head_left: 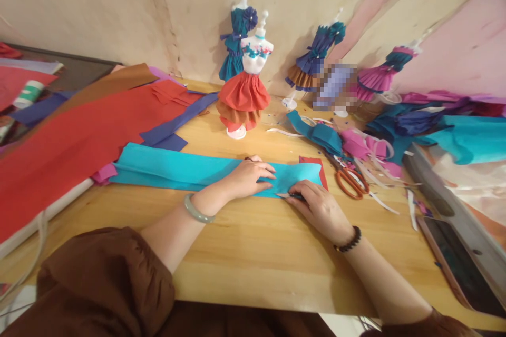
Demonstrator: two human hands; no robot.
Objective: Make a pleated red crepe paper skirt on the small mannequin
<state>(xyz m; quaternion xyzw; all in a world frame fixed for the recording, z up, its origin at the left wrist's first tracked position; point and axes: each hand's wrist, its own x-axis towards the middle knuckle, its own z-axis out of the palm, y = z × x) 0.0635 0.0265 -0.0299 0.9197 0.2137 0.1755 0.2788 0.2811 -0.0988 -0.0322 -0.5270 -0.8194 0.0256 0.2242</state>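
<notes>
A long folded strip of turquoise crepe paper (174, 166) lies across the wooden table, its right end over a small red piece (323, 176). My left hand (251, 176) rests on the strip with fingers stretched out, pressing it down. Near the strip's right end, my right hand (316, 202) is closed around a small pointed blade (283, 195) with a dark handle. The tip points left at the strip's near edge; most of the handle is hidden by my fingers. Orange-handled scissors (353, 183) lie just right of that hand.
Small dress forms in paper dresses, one with a red skirt (245, 95), stand along the wall. Red paper (90, 131) covers the left. Teal (326, 137) and pink scraps (366, 145) lie at right, beyond a phone (462, 263) and a grey metal bar (454, 221).
</notes>
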